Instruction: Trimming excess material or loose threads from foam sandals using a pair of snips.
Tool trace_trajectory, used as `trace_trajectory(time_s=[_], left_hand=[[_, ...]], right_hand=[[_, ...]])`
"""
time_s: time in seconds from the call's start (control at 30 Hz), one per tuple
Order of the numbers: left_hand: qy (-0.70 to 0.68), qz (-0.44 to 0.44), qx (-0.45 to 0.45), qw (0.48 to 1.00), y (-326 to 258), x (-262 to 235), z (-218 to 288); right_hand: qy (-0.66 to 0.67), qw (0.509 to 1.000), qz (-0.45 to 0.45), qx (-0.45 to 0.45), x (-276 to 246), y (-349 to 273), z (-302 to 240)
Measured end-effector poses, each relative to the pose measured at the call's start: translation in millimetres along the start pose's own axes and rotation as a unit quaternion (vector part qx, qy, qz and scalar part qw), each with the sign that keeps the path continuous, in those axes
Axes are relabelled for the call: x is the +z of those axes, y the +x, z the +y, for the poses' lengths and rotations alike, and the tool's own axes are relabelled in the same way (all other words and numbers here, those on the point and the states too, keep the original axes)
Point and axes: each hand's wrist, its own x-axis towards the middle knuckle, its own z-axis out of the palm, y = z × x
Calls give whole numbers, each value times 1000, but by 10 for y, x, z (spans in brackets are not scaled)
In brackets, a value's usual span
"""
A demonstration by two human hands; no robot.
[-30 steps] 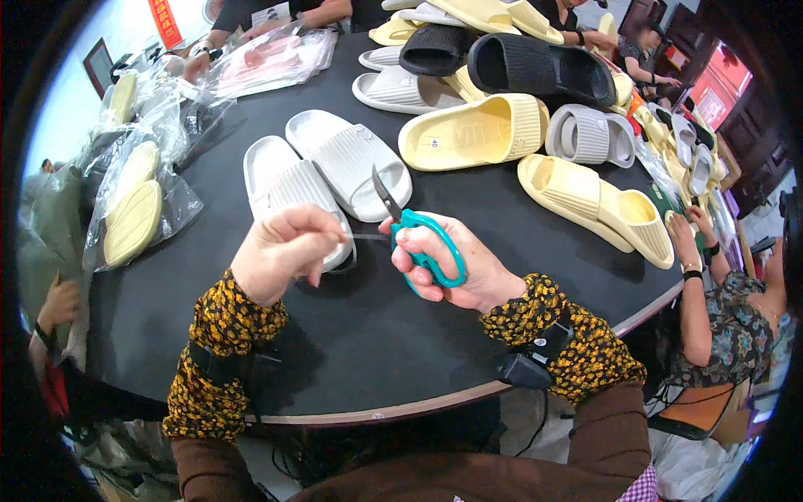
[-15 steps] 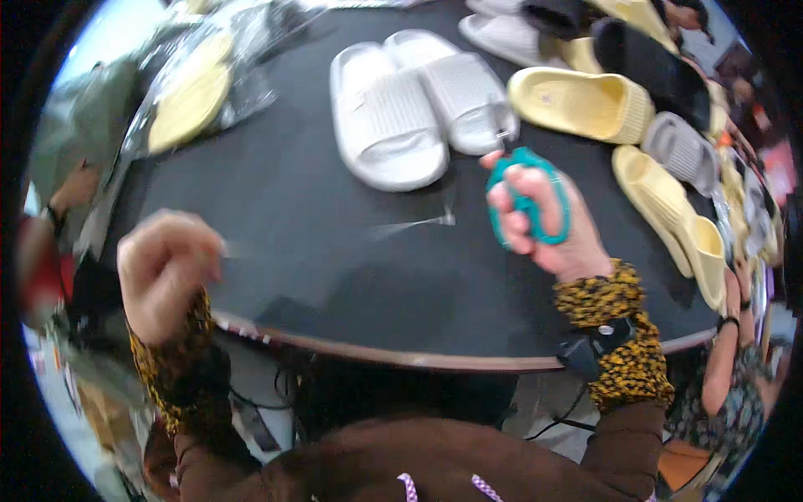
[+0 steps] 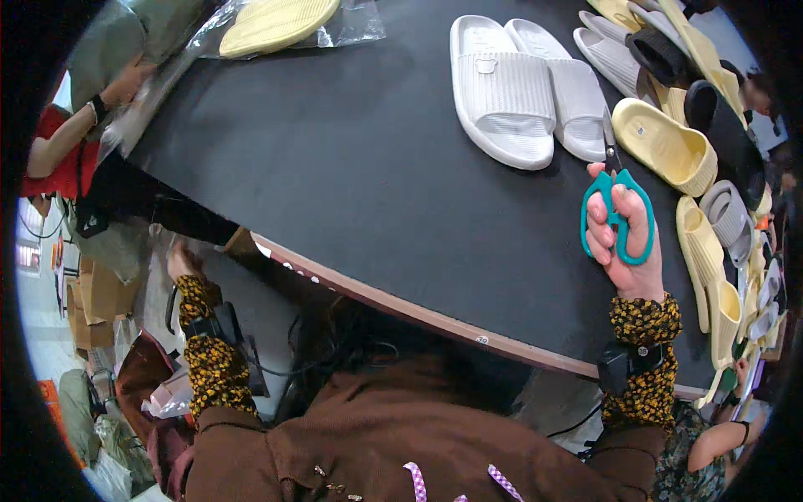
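My right hand (image 3: pixel 623 238) is closed around the teal-handled scissors (image 3: pixel 616 219), with fingers through the loops. Their dark blades point away from me, beside a pair of pale grey slide sandals (image 3: pixel 510 105) on the black tabletop (image 3: pixel 360 192). The blades look nearly together. My left hand (image 3: pixel 184 262) is low beyond the table's left edge, next to clear plastic film (image 3: pixel 153 280). Its fingers are mostly hidden, so I cannot make out whether it holds the film.
Yellow slides (image 3: pixel 669 144), a black slide (image 3: pixel 723 125) and grey slides crowd the right side. A bagged yellow slide (image 3: pixel 272 23) lies at the far left. Another person's arm (image 3: pixel 71 138) reaches in at left. Cardboard boxes (image 3: pixel 100 305) stand below, and cables hang under the table.
My left hand has dropped from over the table to beyond its left edge. The view has swung left, so the table appears shifted right. A thin clear strip on the tabletop no longer shows.
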Motion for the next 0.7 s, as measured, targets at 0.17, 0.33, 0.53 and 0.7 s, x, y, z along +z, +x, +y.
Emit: trace_trajectory(time_s=[0.17,0.33,0.53,0.7], left_hand=[[72,-54,-38,995,470,-191,-696],[272,60,292,915,625,-159,40],[38,-222,478,849,-1754,1410,1467],[230,-449,538,675,-3160,2545,1544]], right_hand=[[15,1000,-15,14,-54,21,14],[35,999,-27,22,-19,59,46],[54,997,-56,14,-131,-43,-69],[63,997,-45,12,-168,-23,-53]])
